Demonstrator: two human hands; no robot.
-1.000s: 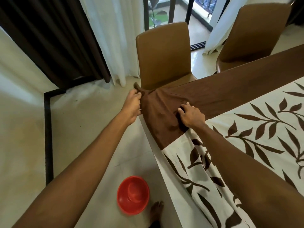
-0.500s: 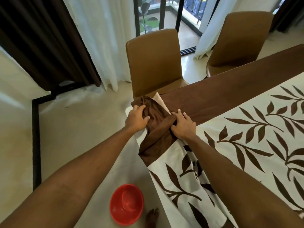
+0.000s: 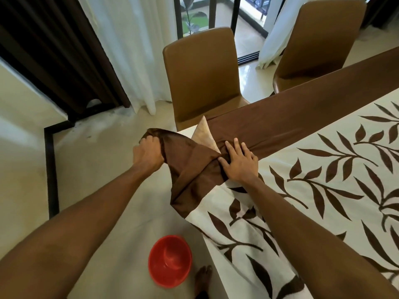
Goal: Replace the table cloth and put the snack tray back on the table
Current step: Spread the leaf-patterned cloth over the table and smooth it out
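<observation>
A cream table cloth (image 3: 323,201) with brown leaf print and a wide brown border lies over the table. My left hand (image 3: 149,155) is shut on the brown corner of the cloth, lifted and folded back off the table corner. My right hand (image 3: 239,161) presses flat on the bunched brown border on the table top, fingers spread. The pale underside of the cloth (image 3: 204,137) shows as a triangle between my hands. The white table edge (image 3: 213,268) is bare below the cloth. No snack tray is in view.
A red plastic bowl (image 3: 170,261) sits on the floor by my bare foot (image 3: 203,279). Two brown chairs (image 3: 203,76) (image 3: 319,39) stand at the table's far side. White and dark curtains hang along the balcony door at the back.
My left hand has gathered the hanging brown corner and lifted it up and back, baring the pale underside. My right hand went from pinching the border to lying flat on it.
</observation>
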